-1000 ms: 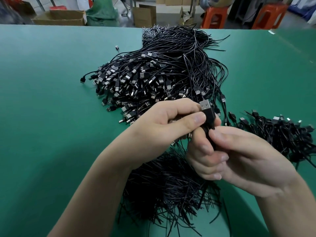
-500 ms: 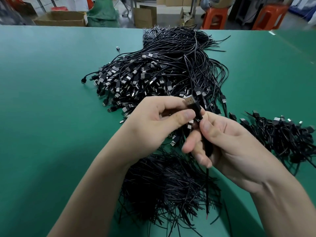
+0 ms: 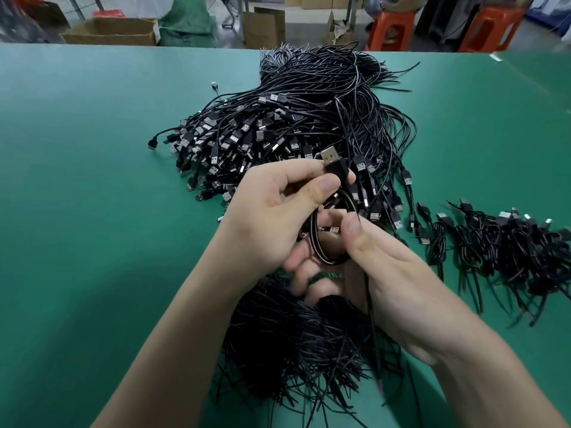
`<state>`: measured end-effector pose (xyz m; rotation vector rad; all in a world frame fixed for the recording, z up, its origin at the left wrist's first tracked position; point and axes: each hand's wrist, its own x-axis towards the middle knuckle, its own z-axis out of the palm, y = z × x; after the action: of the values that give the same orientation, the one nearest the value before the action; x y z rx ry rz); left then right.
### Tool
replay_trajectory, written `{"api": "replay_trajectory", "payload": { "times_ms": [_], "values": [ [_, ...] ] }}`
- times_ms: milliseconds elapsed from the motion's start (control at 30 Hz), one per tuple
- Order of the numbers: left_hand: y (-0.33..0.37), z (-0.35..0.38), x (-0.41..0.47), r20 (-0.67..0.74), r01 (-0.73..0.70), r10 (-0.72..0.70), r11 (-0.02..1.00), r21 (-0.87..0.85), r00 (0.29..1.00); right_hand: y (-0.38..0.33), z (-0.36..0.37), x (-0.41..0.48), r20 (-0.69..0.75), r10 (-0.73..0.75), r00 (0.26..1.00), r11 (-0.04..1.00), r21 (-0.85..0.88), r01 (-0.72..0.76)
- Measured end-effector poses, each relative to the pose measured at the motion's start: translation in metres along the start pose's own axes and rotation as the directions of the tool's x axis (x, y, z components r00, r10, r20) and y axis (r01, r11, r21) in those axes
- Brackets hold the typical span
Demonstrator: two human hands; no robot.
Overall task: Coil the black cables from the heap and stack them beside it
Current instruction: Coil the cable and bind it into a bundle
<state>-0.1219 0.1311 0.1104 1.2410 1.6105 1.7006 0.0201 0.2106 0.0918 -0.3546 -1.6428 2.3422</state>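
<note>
Fingers (image 3: 296, 169) of left hand (image 3: 268, 217) pinch the cable plug (image 3: 333, 165) upright while right hand (image 3: 401, 282) grips its loop (image 3: 315, 240).

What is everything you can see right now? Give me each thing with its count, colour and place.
table: one, green, fills the view
cable heap: one, black with silver plugs, table middle
wire ends: one thick bunch, black, near edge, under the hands
coiled cables: one pile, black, right of the heap
loose plug: one, small, left of the heap's far end
held cable: one, black, part looped, above the heap
boxes: several, brown cardboard, behind the table
sack: one, green, behind the table
stools: two, orange, far right
left hand: one, grip pinching the held cable's plug
right hand: one, grip on its loop
</note>
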Motion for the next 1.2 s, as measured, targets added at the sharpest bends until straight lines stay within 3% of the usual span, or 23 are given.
{"api": "replay_trajectory", "payload": {
  "times_ms": [100, 200, 400, 467, 567, 667, 700, 800, 1033, 1200],
  "values": [
    [0.0, 0.0, -0.001, 0.041, 0.022, -0.018, 0.995, -0.099, 0.999, 0.0, 0.0, -0.001, 0.016, 0.005, 1.0, 1.0, 0.025, -0.006],
    [0.0, 0.004, 0.0, 0.058, -0.025, 0.031, 0.996, -0.088, 0.998, 0.001, 0.006, 0.0, -0.002, -0.019, 1.0, 1.0, 0.004, 0.019],
    [0.002, 0.017, -0.001, -0.006, 0.046, -0.047, 0.99, -0.137, 0.999, 0.006, 0.008, 0.002, -0.151, -0.216, 0.965, 0.917, -0.372, 0.146],
    [-0.001, 0.023, -0.001, -0.033, 0.058, -0.061, 0.995, -0.08, 0.998, 0.004, 0.003, 0.002, -0.249, -0.3, 0.921, 0.83, -0.545, 0.123],
    [-0.001, 0.042, -0.008, 0.036, 0.071, -0.071, 0.997, -0.002, 0.997, 0.004, -0.008, 0.003, -0.284, -0.427, 0.859, 0.598, -0.801, 0.033],
    [-0.005, 0.052, -0.011, -0.067, 0.038, -0.035, 0.998, 0.043, 0.997, 0.006, -0.009, 0.0, -0.252, -0.482, 0.839, 0.379, -0.923, -0.06],
    [-0.006, 0.052, -0.011, -0.081, 0.027, -0.026, 0.999, 0.017, 0.996, 0.006, -0.009, -0.001, -0.242, -0.491, 0.837, 0.351, -0.934, -0.065],
    [-0.009, 0.045, -0.007, -0.049, 0.003, -0.006, 0.999, -0.052, 0.999, 0.0, -0.009, -0.001, -0.237, -0.43, 0.871, 0.478, -0.878, -0.003],
    [-0.007, 0.035, -0.002, -0.015, -0.062, 0.061, 0.984, -0.169, 0.998, -0.011, -0.006, -0.005, -0.132, -0.338, 0.932, 0.67, -0.729, 0.14],
    [-0.006, 0.034, -0.003, -0.012, -0.051, 0.049, 0.971, -0.233, 0.999, -0.005, -0.011, -0.001, -0.104, -0.344, 0.933, 0.638, -0.755, 0.151]
  ]
}}
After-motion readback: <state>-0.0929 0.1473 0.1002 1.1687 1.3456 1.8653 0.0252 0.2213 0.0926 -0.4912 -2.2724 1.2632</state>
